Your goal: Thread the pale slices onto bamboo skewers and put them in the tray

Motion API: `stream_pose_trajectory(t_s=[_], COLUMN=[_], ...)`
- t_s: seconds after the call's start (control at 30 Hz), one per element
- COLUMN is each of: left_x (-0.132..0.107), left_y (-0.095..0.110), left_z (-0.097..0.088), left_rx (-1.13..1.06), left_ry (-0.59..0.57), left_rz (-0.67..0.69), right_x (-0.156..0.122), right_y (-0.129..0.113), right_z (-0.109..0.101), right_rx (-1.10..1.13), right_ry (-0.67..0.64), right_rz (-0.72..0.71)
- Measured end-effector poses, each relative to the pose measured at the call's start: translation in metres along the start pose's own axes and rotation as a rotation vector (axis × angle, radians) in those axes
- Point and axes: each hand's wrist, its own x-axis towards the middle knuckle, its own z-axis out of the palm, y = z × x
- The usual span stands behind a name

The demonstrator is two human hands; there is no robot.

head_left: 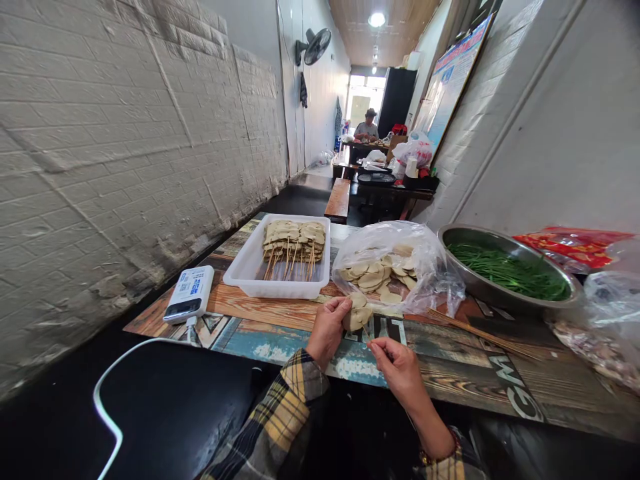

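My left hand (327, 328) is closed on pale, flat food slices (358, 315) just above the table's front part. In my right hand (397, 368) the fingers pinch the lower end of a thin wooden skewer (367, 332), whose upper part goes into those slices. Behind my hands, a clear plastic bag (400, 243) lies open with many loose slices (373, 275) in it. To its left, a white plastic tray (277, 288) holds stacked skewered slices (293, 240), sticks pointing toward me. Bare skewers (480, 333) lie to the right of my hands.
A metal bowl (445, 233) of green chives or similar stalks stands at the right, near a red package (575, 243) and a bag (595, 340) of pinkish pieces. At the left lies a white power bank (190, 293) with a cable (113, 373). Another person (367, 127) sits far back.
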Motion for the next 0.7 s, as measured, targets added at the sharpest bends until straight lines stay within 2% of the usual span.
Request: stream_pose_trajectory(t_s=[0.47, 0.7], left_x=[-0.0037, -0.0036], left_y=[-0.0020, -0.0040], left_z=[0.0019, 0.0001], left_rx=[0.075, 0.088], left_ry=[-0.059, -0.046], left_rz=[0.005, -0.009], right_x=[0.0040, 0.0059], right_y=[-0.0038, -0.0099], right_z=[0.0048, 0.0073], right_rx=[0.035, 0.063], right_ry=[0.008, 0.024], right_rz=[0.035, 0.041])
